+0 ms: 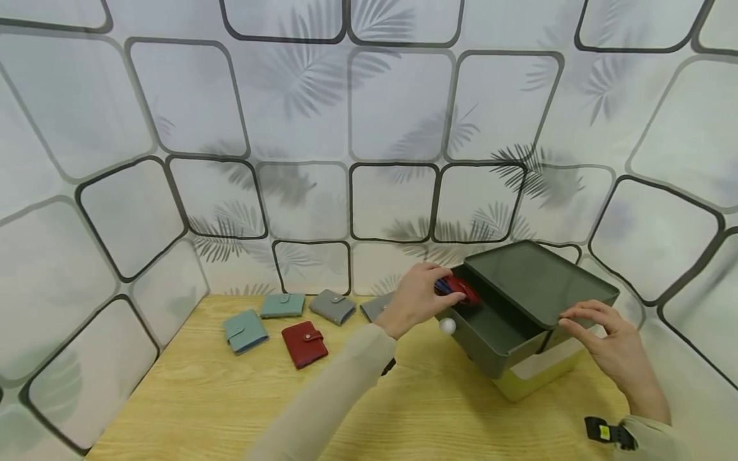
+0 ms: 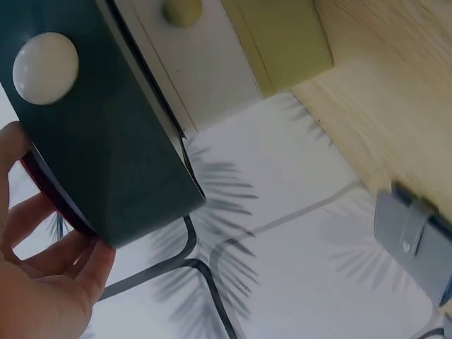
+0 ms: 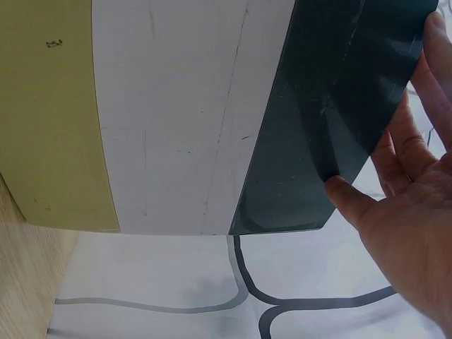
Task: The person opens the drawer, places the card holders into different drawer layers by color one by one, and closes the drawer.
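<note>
A small desktop drawer box [image 1: 542,282] stands at the right of the table, dark green on top with white and yellow-green tiers below. Its dark green top drawer [image 1: 490,342] is pulled out and has a white knob [image 1: 447,326]. At the drawer's far left end, my left hand [image 1: 418,298] holds a red wallet [image 1: 466,291] with some blue beside it. The left wrist view shows only a red edge of the wallet [image 2: 53,191] behind the drawer front. My right hand [image 1: 611,342] grips the box's top near corner, its thumb [image 3: 346,194] on the dark green side.
Left on the wooden table [image 1: 190,384] lie a red wallet [image 1: 305,344], two teal wallets [image 1: 245,331] and a grey wallet [image 1: 332,307]. Another grey wallet [image 1: 375,307] is partly behind my left hand. Patterned white sheeting [image 1: 305,128] rises behind.
</note>
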{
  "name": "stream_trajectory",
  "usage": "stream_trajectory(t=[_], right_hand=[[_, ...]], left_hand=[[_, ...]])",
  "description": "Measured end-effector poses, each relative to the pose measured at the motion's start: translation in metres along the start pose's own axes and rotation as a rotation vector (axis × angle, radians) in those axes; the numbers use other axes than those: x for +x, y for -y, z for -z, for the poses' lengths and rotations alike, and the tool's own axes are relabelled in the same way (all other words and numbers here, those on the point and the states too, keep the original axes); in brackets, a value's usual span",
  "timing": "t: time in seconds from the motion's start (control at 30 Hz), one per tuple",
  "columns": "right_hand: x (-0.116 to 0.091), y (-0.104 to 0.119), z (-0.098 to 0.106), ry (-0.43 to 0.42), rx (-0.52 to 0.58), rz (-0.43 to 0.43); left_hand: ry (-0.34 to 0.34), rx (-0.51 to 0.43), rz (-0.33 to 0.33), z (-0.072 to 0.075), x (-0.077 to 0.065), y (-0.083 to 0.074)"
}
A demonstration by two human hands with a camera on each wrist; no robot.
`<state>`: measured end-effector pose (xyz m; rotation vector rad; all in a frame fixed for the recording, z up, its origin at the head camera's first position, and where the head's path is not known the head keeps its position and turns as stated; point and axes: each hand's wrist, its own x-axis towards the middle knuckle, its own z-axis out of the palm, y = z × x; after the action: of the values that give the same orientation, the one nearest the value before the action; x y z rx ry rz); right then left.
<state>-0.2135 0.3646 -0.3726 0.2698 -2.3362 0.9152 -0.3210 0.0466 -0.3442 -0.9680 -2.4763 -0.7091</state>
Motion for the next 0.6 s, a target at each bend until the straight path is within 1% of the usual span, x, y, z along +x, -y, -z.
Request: stream_trajectory(t=[0.07, 0.13, 0.3, 0.43, 0.6], right_hand=[[0.0002, 0.0006, -0.0004, 0.004, 0.001, -0.003], [0.0002, 0.0008, -0.0003, 0.006, -0.001, -0.006], [-0.0008, 0.0005, 0.001, 0.006, -0.002, -0.009], [-0.0014, 0.0011, 0.0015, 0.01, -0.003, -0.016], [-0.0013, 0.0019, 0.0015, 0.017, -0.008, -0.021]], left_hand=[[0.014, -0.004, 0.035, -0.0014, 0.0011, -0.0022], [0.017, -0.007, 0.053, -0.0037, 0.0026, -0.0039], [0.015, -0.027, 0.066, -0.0086, 0.0063, -0.0073], [0.021, -0.073, 0.078, -0.0101, 0.0075, -0.0084], [0.049, -0.096, 0.097, -0.009, 0.0083, -0.0104]])
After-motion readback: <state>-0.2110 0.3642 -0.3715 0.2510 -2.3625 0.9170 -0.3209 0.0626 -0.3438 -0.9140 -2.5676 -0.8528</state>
